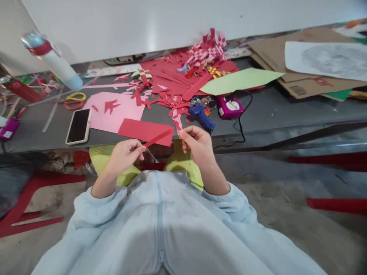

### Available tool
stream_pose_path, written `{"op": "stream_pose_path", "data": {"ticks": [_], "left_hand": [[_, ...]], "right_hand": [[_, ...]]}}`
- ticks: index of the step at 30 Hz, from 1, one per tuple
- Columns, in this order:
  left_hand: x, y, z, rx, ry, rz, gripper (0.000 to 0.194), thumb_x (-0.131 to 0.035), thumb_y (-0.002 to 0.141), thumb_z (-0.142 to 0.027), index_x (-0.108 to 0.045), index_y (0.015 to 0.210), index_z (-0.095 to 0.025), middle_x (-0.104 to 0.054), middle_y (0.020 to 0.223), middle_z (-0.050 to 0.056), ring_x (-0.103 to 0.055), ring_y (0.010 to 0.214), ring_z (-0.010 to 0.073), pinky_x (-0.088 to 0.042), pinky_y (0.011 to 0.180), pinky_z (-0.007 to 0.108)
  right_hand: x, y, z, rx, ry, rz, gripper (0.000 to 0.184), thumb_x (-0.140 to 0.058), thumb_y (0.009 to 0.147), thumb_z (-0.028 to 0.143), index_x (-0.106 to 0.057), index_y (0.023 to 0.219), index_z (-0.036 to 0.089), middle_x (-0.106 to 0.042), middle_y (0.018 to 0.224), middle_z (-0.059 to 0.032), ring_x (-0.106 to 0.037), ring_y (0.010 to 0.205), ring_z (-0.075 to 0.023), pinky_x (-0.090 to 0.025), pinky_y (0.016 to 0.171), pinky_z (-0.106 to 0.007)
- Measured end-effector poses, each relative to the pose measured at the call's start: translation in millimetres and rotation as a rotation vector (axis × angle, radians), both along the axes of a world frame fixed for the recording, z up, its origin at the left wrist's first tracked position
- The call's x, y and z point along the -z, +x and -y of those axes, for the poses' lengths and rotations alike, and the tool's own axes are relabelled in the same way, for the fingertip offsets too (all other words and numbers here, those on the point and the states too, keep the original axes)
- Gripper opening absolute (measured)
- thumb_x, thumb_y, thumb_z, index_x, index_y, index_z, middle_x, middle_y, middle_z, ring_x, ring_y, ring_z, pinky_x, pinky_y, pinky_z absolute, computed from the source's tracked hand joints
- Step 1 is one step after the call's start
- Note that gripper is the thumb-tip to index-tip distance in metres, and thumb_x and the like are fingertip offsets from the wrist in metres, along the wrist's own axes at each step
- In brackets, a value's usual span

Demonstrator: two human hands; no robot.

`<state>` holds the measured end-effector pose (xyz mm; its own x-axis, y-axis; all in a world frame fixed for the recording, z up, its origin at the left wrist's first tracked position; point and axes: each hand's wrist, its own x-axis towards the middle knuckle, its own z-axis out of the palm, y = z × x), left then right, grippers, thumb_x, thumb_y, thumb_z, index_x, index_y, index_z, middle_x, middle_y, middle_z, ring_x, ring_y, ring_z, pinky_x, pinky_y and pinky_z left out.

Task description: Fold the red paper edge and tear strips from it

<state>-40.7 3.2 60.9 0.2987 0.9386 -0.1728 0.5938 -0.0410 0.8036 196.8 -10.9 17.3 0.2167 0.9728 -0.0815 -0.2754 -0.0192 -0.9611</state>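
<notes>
My left hand [126, 156] is closed on a narrow red paper strip [157, 137], which slants up to the right. Below its fingers a thin dark object with a shiny end [151, 156] sticks out; its kind is unclear. My right hand [197, 143] is pinched shut near the strip's far end, beside a pink-and-red checkered paper piece [177, 121]; what lies between its fingertips is too small to make out. Behind the strip, a red paper rectangle [134, 128] overlaps a pink paper sheet [114, 107] bearing red scraps.
Red strips and woven pieces [172, 72] are heaped at the back. A blue glue gun [202, 115] and a purple box [229, 107] with a black cable lie right of my hands. Leftward are a phone [78, 126], scissors [75, 100] and a bottle [54, 61]; cardboard [304, 89] lies far right.
</notes>
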Motion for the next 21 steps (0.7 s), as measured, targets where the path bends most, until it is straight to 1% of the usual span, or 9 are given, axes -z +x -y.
{"op": "stream_pose_path", "data": {"ticks": [6,9,11,12,14,15,17,19,21], "left_hand": [[-17.6,-24.6,-64.7,0.019,0.053,-0.076,0.03,-0.067,0.076,-0.047,-0.065,0.064,-0.019,-0.069,0.058,0.002,-0.06,0.054,0.0139,-0.044,0.057,0.025],[-31.1,-25.3,-104.8,0.009,0.109,-0.086,0.03,-0.074,0.073,-0.046,-0.067,0.065,-0.019,-0.068,0.059,0.002,-0.058,0.053,0.0121,-0.042,0.055,0.023],[-42.4,-20.6,-130.8,-0.011,0.144,-0.045,0.029,-0.074,0.077,-0.046,-0.068,0.07,-0.018,-0.068,0.061,0.002,-0.061,0.057,0.0122,-0.047,0.06,0.023],[-47.4,-17.5,-143.1,-0.049,0.146,0.019,0.028,-0.075,0.079,-0.044,-0.068,0.073,-0.017,-0.068,0.062,0.003,-0.062,0.058,0.0124,-0.049,0.062,0.024],[-53.2,-10.9,-165.7,-0.225,0.176,0.117,0.027,-0.074,0.083,-0.04,-0.066,0.074,-0.016,-0.066,0.062,0.003,-0.063,0.058,0.0116,-0.051,0.064,0.023],[-53.1,-8.0,-175.3,-0.325,0.201,0.129,0.027,-0.072,0.086,-0.039,-0.066,0.075,-0.016,-0.065,0.062,0.002,-0.062,0.059,0.0111,-0.051,0.063,0.023],[-46.8,-3.4,-189.6,-0.395,0.217,0.125,0.024,-0.061,0.095,-0.037,-0.066,0.085,-0.015,-0.066,0.068,0.003,-0.064,0.064,0.0104,-0.052,0.067,0.022],[-34.4,-1.1,-196.6,-0.42,0.181,0.093,0.024,-0.057,0.098,-0.035,-0.067,0.093,-0.013,-0.069,0.077,0.005,-0.066,0.071,0.0126,-0.055,0.071,0.025],[-20.5,-1.3,-197.2,-0.398,0.117,0.05,0.028,-0.058,0.098,-0.036,-0.066,0.109,-0.011,-0.071,0.098,0.011,-0.068,0.087,0.0177,-0.058,0.08,0.033]], "right_hand": [[-15.6,9.5,-10.4,0.026,0.076,0.019,0.033,-0.083,0.065,0.047,-0.064,0.07,0.02,-0.062,0.059,0.006,-0.044,0.037,-0.0034,-0.036,0.034,-0.018],[-14.9,7.4,-8.6,0.004,0.047,0.02,0.033,-0.083,0.066,0.047,-0.063,0.07,0.02,-0.059,0.055,0.0067,-0.044,0.036,-0.0038,-0.036,0.034,-0.018],[-12.2,5.7,-7.1,-0.008,0.038,0.027,0.034,-0.082,0.066,0.047,-0.064,0.071,0.02,-0.059,0.054,0.0063,-0.044,0.035,-0.0042,-0.036,0.033,-0.018],[-10.8,5.3,-6.5,-0.011,0.038,0.03,0.034,-0.082,0.066,0.048,-0.064,0.071,0.019,-0.059,0.054,0.006,-0.044,0.036,-0.0044,-0.036,0.033,-0.018],[-8.3,5.9,-5.7,-0.015,0.039,0.039,0.034,-0.082,0.067,0.048,-0.064,0.072,0.019,-0.059,0.055,0.0058,-0.044,0.036,-0.0044,-0.036,0.034,-0.019],[-7.5,6.7,-5.3,-0.017,0.04,0.045,0.034,-0.081,0.067,0.048,-0.064,0.072,0.02,-0.059,0.055,0.0058,-0.044,0.037,-0.0043,-0.036,0.034,-0.019],[-6.6,8.6,-4.5,-0.022,0.043,0.062,0.033,-0.08,0.069,0.048,-0.064,0.072,0.02,-0.059,0.056,0.0058,-0.044,0.038,-0.0042,-0.036,0.035,-0.019],[-6.5,10.4,-3.6,-0.03,0.042,0.084,0.033,-0.079,0.07,0.049,-0.064,0.073,0.02,-0.059,0.057,0.0056,-0.045,0.038,-0.0044,-0.036,0.036,-0.019],[-6.9,11.4,-2.8,-0.044,0.035,0.111,0.033,-0.077,0.071,0.05,-0.063,0.073,0.02,-0.059,0.057,0.0055,-0.045,0.038,-0.0048,-0.036,0.036,-0.02]]}}
